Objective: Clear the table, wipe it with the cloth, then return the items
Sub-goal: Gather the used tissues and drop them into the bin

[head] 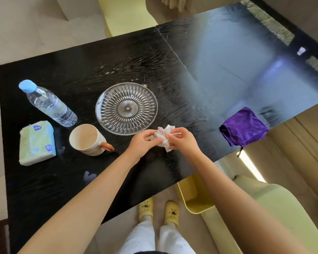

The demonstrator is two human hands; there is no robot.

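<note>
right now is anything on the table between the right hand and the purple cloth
Nothing visible. The right hand holds a crumpled tissue together with the left hand; only bare table lies between it and the purple cloth.

Head view, single, worn by the standing person.
Looks steeply down and forward, close over both hands' shared grip on a crumpled tissue (163, 137); black table (81, 61) spreads beyond it.
</note>
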